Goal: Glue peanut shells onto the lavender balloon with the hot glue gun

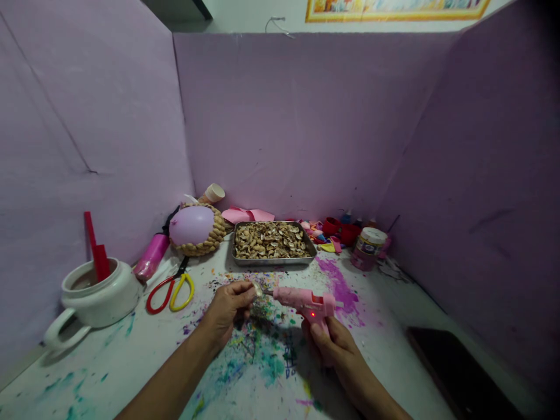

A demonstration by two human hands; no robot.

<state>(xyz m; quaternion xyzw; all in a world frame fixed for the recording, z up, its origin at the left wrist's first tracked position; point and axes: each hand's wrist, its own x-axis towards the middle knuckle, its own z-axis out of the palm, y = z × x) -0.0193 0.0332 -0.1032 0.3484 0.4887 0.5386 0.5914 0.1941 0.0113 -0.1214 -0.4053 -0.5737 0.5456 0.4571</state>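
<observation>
My left hand pinches a small pale nut shell between thumb and fingertips. Wrapped around the handle of a pink hot glue gun is my right hand. A red light glows on the gun's side, and a short glue stick pokes out of its back. The nozzle points left, at or very near the shell; whether they touch I cannot tell. Behind both hands, a metal tray holds many brown and cream nut shells.
Left stand a lilac balloon ringed by braided-looking tan material, scissors with red and yellow handles, a pink pump and a white pot. At right are a lidded jar, balloons and a dark phone. Purple walls enclose the paint-stained table.
</observation>
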